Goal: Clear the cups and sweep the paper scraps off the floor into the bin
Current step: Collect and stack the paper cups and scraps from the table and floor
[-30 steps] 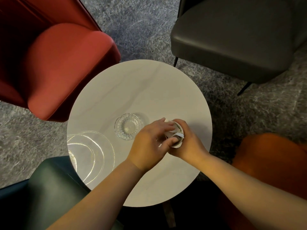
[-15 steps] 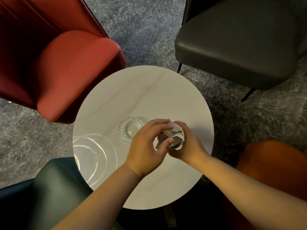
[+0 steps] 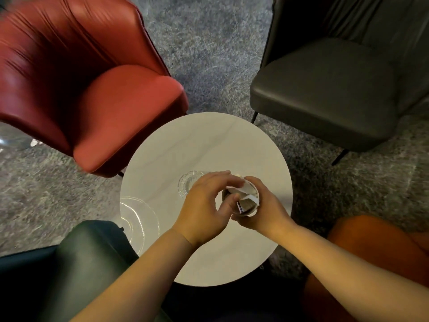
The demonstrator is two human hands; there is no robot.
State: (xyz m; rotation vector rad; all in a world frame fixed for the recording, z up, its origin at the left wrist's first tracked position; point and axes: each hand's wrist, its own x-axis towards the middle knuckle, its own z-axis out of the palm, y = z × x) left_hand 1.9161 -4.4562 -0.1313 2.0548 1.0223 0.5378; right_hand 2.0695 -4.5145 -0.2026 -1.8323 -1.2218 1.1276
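Note:
Above the round white table (image 3: 209, 145), my right hand (image 3: 267, 210) grips a white paper cup (image 3: 249, 211) from its right side. Crumpled white paper scraps (image 3: 248, 192) stick out of the cup's mouth. My left hand (image 3: 204, 205) curls over the cup from the left, its thumb and forefinger pinching the scraps at the rim. The cup's lower part is hidden behind both hands. One small pale scrap (image 3: 34, 142) lies on the grey carpet left of the red chair.
A clear glass dish (image 3: 186, 184) sits on the table just left of my hands. Round the table stand a red armchair (image 3: 97, 101), a grey chair (image 3: 329, 89), an orange seat (image 3: 371, 252) and a dark green seat (image 3: 81, 263). No bin is in view.
My view has pulled back and tilted up, showing more of the chairs. Both hands stay on the cup; my left fingers have shifted over the paper at its mouth.

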